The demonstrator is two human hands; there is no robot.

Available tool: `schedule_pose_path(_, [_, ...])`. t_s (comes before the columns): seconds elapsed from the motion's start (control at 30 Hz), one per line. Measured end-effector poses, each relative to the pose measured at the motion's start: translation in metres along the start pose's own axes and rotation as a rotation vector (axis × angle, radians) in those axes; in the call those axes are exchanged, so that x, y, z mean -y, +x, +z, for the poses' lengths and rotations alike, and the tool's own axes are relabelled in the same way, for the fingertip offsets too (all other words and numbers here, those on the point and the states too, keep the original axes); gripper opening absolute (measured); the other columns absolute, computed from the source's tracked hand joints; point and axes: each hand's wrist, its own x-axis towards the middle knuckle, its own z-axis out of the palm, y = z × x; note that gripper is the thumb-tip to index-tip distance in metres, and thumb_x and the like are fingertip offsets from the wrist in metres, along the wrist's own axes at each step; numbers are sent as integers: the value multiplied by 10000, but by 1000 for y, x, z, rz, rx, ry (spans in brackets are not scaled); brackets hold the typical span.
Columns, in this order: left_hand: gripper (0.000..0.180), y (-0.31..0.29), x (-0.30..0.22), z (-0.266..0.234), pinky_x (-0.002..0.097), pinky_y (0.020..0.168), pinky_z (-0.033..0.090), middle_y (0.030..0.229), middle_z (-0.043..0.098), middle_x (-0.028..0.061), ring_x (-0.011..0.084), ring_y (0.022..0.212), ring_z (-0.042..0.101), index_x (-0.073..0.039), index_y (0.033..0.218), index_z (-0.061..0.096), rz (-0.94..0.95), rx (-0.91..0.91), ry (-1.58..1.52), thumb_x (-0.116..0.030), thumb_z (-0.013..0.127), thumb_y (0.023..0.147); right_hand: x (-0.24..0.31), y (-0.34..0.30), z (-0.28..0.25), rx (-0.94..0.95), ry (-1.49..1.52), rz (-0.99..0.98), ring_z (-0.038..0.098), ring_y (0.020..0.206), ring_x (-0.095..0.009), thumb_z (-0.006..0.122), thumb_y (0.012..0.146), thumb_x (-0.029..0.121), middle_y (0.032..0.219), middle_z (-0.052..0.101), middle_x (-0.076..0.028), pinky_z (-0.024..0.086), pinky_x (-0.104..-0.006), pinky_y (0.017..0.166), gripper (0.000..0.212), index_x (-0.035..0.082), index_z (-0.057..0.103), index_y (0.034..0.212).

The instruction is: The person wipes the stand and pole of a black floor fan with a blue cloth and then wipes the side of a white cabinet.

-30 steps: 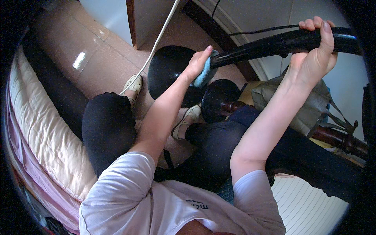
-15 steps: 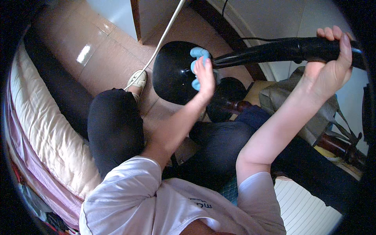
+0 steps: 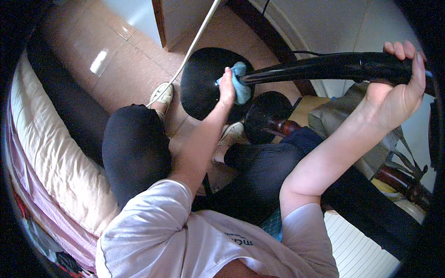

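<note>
A black stand has a glossy pole [image 3: 320,67] that tapers down to a wide, rounded black base [image 3: 199,76] on the floor. Up near the thick end of the pole, my right hand [image 3: 394,99] is wrapped around it. My left hand [image 3: 226,89] is closed on a light blue cloth [image 3: 241,90], pressed against the base close to where the pole meets it. Part of the cloth lies hidden behind my fingers.
A white cord [image 3: 197,41] slants down to my shoe [image 3: 162,95]. Beside the base stands a dark round foot [image 3: 268,116] with a red-brown turned post. A grey bag [image 3: 340,118] lies at the right; a cream quilt [image 3: 60,157] lines the left.
My left hand has moved left and a little down over the base, and the blue cloth is now bunched up. My right hand and the pole have shifted slightly down and to the right.
</note>
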Motion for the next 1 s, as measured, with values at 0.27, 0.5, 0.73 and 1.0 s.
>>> schedule_pose_path(0.27, [709,50,42,-30,363,843,446,1059,613,89,206,947,557,-52,1175,598,-268,104,-49,-663,381,887,4,0,13,26,65,24,513,771,-209,626,828,40,874,551,-154,444,-407,808,170,-26,520,943])
schedule_pose_path(0.5, [728,1,-73,-6,380,965,387,1105,620,252,346,1090,567,0,1118,632,-26,258,305,-627,332,903,-3,-17,30,100,35,-80,540,711,-155,666,815,80,831,547,-82,467,-308,688,265,17,507,1017])
schedule_pose_path(0.73, [737,-49,-243,41,336,899,418,1002,667,169,275,979,607,-4,1069,649,345,857,328,-641,314,911,2,-11,25,116,81,-90,538,702,-155,674,814,90,818,542,-78,464,-306,676,274,24,509,1023])
schedule_pose_path(1.0, [639,-64,-251,54,293,888,426,991,662,105,175,917,586,1,1087,636,346,838,82,-534,308,968,3,-8,20,106,48,-37,548,724,-164,691,806,93,825,571,-92,472,-356,711,270,34,526,1011])
